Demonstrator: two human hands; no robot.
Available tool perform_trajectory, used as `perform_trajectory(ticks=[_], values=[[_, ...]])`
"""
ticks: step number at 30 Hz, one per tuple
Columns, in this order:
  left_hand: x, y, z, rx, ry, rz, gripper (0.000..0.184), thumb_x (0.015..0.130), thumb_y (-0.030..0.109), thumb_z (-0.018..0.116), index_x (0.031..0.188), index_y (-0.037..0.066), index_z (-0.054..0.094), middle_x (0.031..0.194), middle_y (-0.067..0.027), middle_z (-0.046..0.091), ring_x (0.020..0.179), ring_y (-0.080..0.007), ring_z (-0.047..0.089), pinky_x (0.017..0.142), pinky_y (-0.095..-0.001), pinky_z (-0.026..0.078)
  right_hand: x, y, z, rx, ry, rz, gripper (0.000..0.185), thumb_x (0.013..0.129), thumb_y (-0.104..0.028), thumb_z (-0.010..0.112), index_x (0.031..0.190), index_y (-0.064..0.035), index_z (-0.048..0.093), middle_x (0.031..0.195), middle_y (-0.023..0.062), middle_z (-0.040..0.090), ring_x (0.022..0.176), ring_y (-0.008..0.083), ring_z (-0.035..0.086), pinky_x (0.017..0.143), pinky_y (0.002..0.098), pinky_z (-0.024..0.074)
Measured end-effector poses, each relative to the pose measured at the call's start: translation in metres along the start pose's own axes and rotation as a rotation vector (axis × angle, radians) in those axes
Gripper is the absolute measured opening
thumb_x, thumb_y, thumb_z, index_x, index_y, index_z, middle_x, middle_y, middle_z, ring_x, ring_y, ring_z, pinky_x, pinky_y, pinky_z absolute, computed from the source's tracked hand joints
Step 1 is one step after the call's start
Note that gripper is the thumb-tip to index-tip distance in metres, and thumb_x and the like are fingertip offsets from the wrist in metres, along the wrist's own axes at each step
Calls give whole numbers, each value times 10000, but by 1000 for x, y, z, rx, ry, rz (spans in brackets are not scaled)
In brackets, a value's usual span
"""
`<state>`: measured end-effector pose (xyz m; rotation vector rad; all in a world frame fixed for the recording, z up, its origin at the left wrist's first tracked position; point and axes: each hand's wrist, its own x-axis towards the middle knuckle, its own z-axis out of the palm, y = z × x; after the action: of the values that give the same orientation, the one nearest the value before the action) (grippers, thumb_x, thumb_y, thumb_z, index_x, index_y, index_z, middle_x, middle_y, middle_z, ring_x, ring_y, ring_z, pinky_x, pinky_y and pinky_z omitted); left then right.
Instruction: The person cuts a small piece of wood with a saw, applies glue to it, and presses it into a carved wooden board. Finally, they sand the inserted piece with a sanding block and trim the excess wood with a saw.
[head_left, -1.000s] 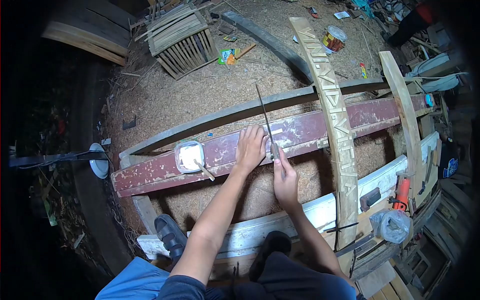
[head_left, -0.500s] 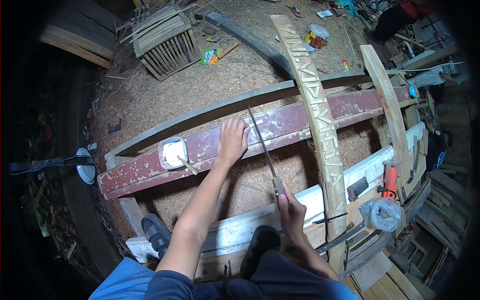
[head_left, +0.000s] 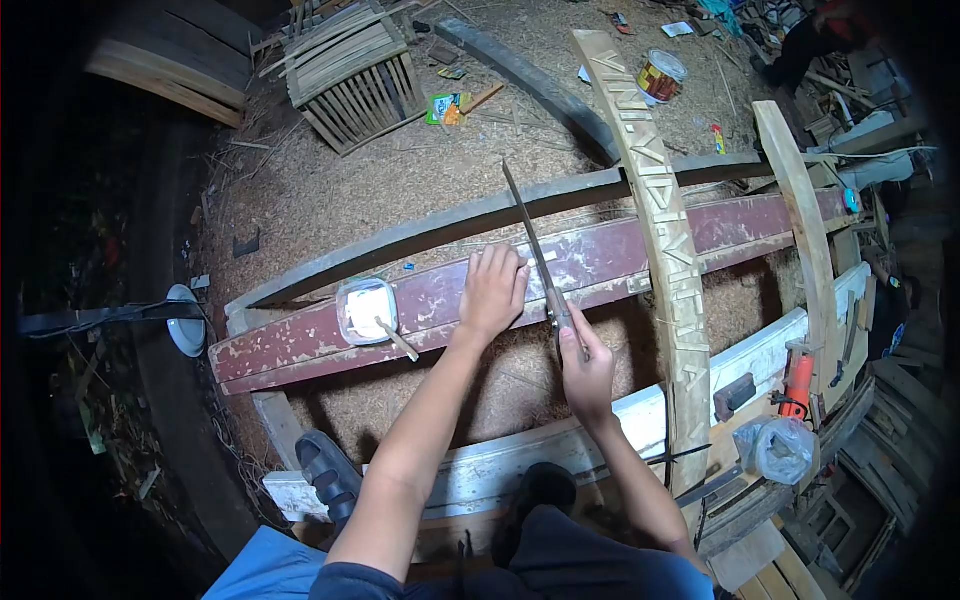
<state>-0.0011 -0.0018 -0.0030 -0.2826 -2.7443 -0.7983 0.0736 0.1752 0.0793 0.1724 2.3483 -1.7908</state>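
My left hand (head_left: 493, 290) rests on the maroon plank (head_left: 440, 300), its fingers closed on a small pale wood strip (head_left: 543, 258). The strip's end pokes out past the blade; the rest is hidden under my fingers. In my right hand (head_left: 587, 365) is the handle of a hand saw (head_left: 532, 232), seen nearly edge-on. Its blade crosses the strip just right of my left fingers and points away from me. Left of my left hand, a plastic tub (head_left: 367, 311) of white paste stands on the plank with a stick (head_left: 397, 340) leaning out.
A curved beam with raised wooden letters (head_left: 655, 200) crosses the plank on the right. Nearer me lies a white board (head_left: 500, 470), with an orange power tool (head_left: 798, 385) and a plastic bag (head_left: 783, 450) at its right. A slatted crate (head_left: 360, 90) and a can (head_left: 662, 77) stand beyond.
The saw and my right hand have moved forward, away from me, sliding the blade across the strip. My left hand stays on the strip. The whole view has shifted slightly.
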Motion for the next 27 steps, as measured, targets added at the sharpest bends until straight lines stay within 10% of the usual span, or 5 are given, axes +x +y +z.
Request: perform_trajectory(ticks=[10, 20, 27], values=[[-3, -4, 4, 20, -10, -9, 214, 976, 204, 602, 1041, 0, 593, 1100, -168, 587, 1052, -350, 544, 924, -465, 422, 37, 20, 28, -35, 19, -139, 405, 1062, -108, 561, 1416, 89, 572, 1308, 283, 684, 1248, 264, 651, 1032, 347, 492], [-2, -3, 4, -14, -17, -27, 217, 968, 211, 621, 1034, 6, 595, 1082, -158, 586, 1035, -346, 547, 902, -464, 420, 20, 1, 31, -167, -14, -48, 427, 1093, -140, 487, 1464, 65, 539, 931, 249, 706, 767, 149, 593, 731, 343, 514], [-4, 2, -2, 1, -132, -27, 225, 986, 239, 604, 1051, 24, 596, 1070, -140, 581, 1054, -329, 545, 905, -454, 412, 1, 10, 23, -1, 16, -56, 449, 1109, -164, 475, 1462, 112, 506, 1384, 297, 634, 1253, 246, 621, 1055, 354, 467]])
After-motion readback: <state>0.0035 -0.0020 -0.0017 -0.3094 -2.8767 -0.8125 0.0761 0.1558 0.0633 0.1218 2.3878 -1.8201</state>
